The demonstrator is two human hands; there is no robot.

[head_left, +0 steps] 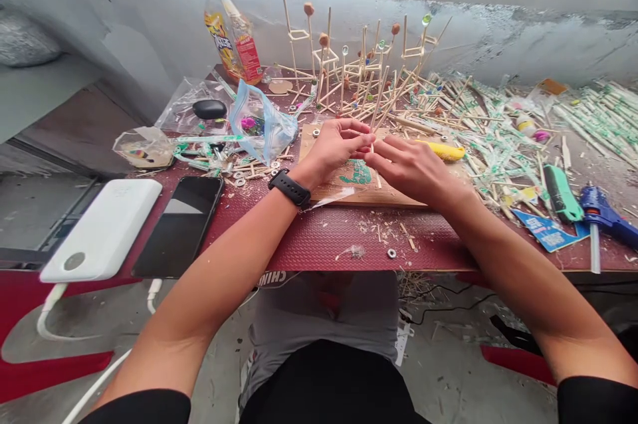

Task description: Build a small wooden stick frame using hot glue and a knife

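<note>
My left hand [339,148], with a black watch on its wrist, pinches a thin wooden stick [372,137] between thumb and fingertips. Close against it, my right hand [411,165] is closed on the same stick, its fingers partly hiding the stick. Both hands hover over a wooden board [393,197] that bears a green marking [357,173]. A yellow-handled tool [443,151] lies just past my right hand, partly covered by it. Behind the hands stand several wooden stick frames [326,60], some topped with brown lumps or glass marbles.
At left are a white power bank [102,230], a phone [180,224], a blue-edged plastic bag [264,121] and a bottle [232,35]. Sticks and wrappers [503,125] litter the right side, near a green-handled tool [562,193] and a blue glue gun [611,216]. Scraps dot the red table [309,244].
</note>
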